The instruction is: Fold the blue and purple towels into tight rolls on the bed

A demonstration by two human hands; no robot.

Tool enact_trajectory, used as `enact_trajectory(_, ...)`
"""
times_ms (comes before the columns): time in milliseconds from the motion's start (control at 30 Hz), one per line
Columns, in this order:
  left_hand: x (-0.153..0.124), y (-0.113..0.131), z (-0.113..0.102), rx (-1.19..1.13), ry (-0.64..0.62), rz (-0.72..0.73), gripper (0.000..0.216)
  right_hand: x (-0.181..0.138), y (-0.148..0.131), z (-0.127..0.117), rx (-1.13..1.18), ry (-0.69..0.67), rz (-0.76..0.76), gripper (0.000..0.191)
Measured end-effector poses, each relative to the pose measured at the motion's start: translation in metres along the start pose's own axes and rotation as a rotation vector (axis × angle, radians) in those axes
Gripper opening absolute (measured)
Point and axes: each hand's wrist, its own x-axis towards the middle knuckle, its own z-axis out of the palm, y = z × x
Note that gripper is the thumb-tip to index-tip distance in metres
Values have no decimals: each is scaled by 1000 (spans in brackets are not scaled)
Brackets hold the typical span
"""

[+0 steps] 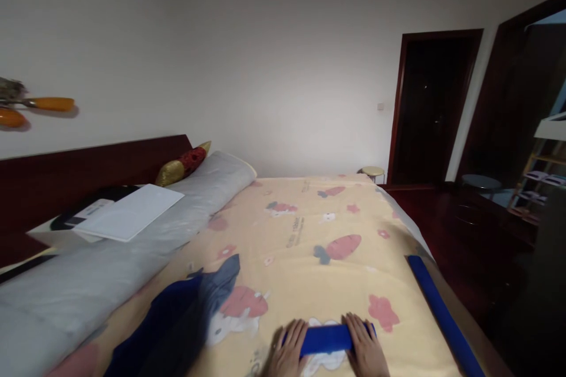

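Observation:
A short, flat, bright blue oblong, perhaps folded fabric, lies on the patterned bedspread right in front of me. My left hand grips its left end, fingers close together over the top. Its right end is held the same way by my right hand. What the thumbs do is hidden. To the left lies a rumpled dark blue and grey cloth, perhaps a garment. A long, narrow blue strip runs along the bed's right edge.
A long grey pillow lies along the dark headboard, with a white flat panel on it. Behind the pillow is a red and gold cushion. Stools and a shelf rack stand beyond the bed.

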Motion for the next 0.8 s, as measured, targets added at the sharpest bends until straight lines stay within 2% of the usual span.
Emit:
enact_trajectory(167,-17,-23,7,62,-36,-132,72,-23,31,6,-43,-3,78,81)
enact_trajectory(267,-16,-25,14,74,-23,-141,70,-21,35,6,-31,-117,145,74)
enact_trajectory(333,-13,-26,16,78,6,-144,68,-12,32,-3,-20,-218,189,69)
enact_trajectory(433,-8,-27,14,80,12,-139,69,8,24,-36,19,-351,181,64)
enact_trajectory(567,-8,-28,6,122,14,-128,73,40,10,-92,101,-469,134,62)
enact_trajectory(700,-16,-26,1,56,38,-176,61,78,4,-146,154,-462,118,44)
enact_trajectory(800,-21,-12,2,-71,65,-237,56,113,0,-190,253,-407,57,35)
